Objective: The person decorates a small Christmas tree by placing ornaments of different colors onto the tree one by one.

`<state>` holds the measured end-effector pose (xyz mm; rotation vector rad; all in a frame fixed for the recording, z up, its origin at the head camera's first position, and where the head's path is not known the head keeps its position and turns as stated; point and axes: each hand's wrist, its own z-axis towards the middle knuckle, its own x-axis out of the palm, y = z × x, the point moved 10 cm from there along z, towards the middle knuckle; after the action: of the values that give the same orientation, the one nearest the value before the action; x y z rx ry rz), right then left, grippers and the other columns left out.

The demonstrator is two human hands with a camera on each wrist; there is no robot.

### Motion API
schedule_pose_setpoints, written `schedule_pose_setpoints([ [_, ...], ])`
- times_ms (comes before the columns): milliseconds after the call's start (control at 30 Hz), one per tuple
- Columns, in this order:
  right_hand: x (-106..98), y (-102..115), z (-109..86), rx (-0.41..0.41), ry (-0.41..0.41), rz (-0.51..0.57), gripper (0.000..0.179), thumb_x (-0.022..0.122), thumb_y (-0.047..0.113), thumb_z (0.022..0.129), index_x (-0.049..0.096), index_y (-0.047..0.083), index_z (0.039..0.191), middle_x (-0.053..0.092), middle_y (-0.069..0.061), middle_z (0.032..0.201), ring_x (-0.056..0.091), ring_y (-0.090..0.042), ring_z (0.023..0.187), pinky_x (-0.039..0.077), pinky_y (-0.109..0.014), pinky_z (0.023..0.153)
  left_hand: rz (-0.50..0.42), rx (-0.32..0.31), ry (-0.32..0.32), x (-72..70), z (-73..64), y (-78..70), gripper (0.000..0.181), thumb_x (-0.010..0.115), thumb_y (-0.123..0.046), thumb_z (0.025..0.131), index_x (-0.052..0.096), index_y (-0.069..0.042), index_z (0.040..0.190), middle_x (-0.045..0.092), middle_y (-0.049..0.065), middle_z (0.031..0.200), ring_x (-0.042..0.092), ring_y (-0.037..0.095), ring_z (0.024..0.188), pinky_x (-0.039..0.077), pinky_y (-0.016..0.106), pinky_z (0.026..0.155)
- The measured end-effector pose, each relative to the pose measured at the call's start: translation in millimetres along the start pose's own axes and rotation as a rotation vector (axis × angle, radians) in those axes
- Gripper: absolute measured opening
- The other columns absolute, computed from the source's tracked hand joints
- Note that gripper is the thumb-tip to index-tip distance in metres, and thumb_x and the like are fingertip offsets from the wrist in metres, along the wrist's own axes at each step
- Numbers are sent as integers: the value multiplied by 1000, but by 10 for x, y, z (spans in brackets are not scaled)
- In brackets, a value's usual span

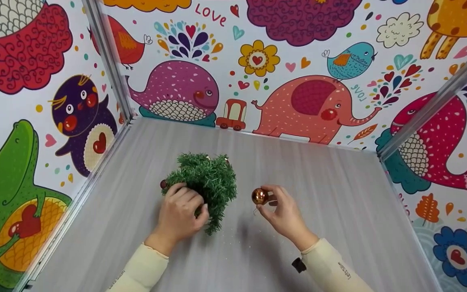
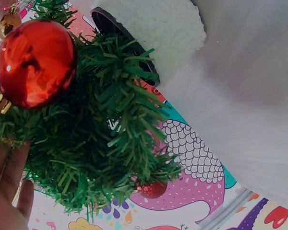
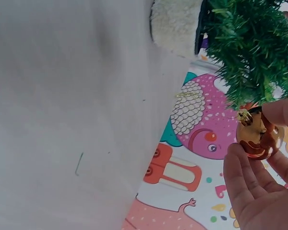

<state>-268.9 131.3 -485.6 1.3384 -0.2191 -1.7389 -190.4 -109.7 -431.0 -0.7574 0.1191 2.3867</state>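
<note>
A small green artificial Christmas tree point(image 1: 217, 174) stands on the table, its fleecy white base point(image 3: 175, 26) visible in both wrist views. My left hand point(image 1: 183, 213) holds the tree with curled fingers on its near left side; leaves hide some fingertips. Close to that hand, a shiny red ball ornament point(image 2: 36, 64) hangs on the branches. Another red ball point(image 2: 152, 189) shows lower in the left wrist view. To the right of the tree and apart from it, my right hand point(image 1: 285, 213) pinches a shiny gold ball ornament point(image 1: 259, 196) between thumb and fingers; its metal cap point(image 3: 245, 115) is uncovered.
The grey wood-grain table point(image 1: 318, 174) is bounded by printed cartoon walls point(image 1: 233, 81) with metal corner posts point(image 1: 110, 61). A thin green strand point(image 3: 79, 164) and tiny specks lie on the tabletop. A black clip-like piece point(image 1: 298, 265) sits at the right sleeve.
</note>
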Motion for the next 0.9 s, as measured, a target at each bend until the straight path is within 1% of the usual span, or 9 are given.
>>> schedule_pose_setpoints([
  [33, 2, 25, 0, -7, 0, 2, 49, 80, 14, 85, 59, 11, 129, 59, 2, 112, 64, -11, 92, 58, -37, 77, 0, 0, 1, 2, 1, -1, 12, 66, -16, 74, 62, -11, 65, 65, 2, 69, 63, 22, 67, 50, 49, 87],
  [167, 3, 124, 4, -35, -5, 13, 48, 80, 16, 85, 60, 11, 129, 60, 3, 111, 63, -9, 92, 57, -31, 80, 2, 0, 5, 4, 2, -7, 12, 67, -16, 74, 62, -12, 65, 65, 2, 69, 63, 22, 67, 50, 48, 86],
  [267, 6, 186, 9, -37, 0, 45, 48, 80, 16, 85, 59, 12, 128, 60, 3, 112, 64, -9, 93, 56, -29, 81, 2, 13, -2, 2, 7, -22, 12, 67, -16, 74, 61, -12, 64, 64, 1, 68, 62, 22, 65, 51, 48, 83],
  [433, 18, 276, 9, -24, 14, 100, 48, 80, 18, 85, 58, 15, 128, 62, 3, 113, 65, -10, 94, 57, -30, 81, -3, 33, -23, -10, 12, -49, 14, 67, -15, 73, 57, -13, 63, 62, 0, 66, 61, 22, 63, 52, 48, 78],
  [600, 26, 379, 7, -40, 17, 142, 49, 79, 15, 86, 56, 13, 130, 63, 3, 113, 65, -11, 94, 57, -31, 80, -15, 37, -39, -28, 19, -62, 13, 67, -15, 73, 58, -14, 63, 62, 0, 66, 61, 22, 63, 53, 48, 76],
  [733, 32, 452, 6, -51, 21, 160, 51, 78, 16, 87, 55, 12, 132, 62, 4, 115, 65, -12, 96, 56, -30, 81, -9, 35, -23, -13, 16, -67, 13, 67, -16, 74, 60, -13, 64, 63, 0, 67, 61, 22, 64, 53, 48, 77],
  [833, 33, 491, 4, -51, 21, 167, 51, 78, 18, 87, 56, 12, 133, 61, 5, 116, 64, -11, 97, 56, -29, 82, -6, 33, 4, 11, 21, -71, 13, 67, -17, 76, 61, -13, 65, 64, 0, 68, 62, 22, 66, 52, 47, 78],
  [900, 39, 511, 5, -50, 20, 192, 51, 78, 18, 88, 55, 13, 133, 60, 5, 117, 65, -11, 97, 56, -30, 82, -9, 37, 22, 29, 29, -79, 13, 68, -17, 76, 62, -13, 65, 64, 0, 69, 63, 22, 66, 52, 46, 79],
])
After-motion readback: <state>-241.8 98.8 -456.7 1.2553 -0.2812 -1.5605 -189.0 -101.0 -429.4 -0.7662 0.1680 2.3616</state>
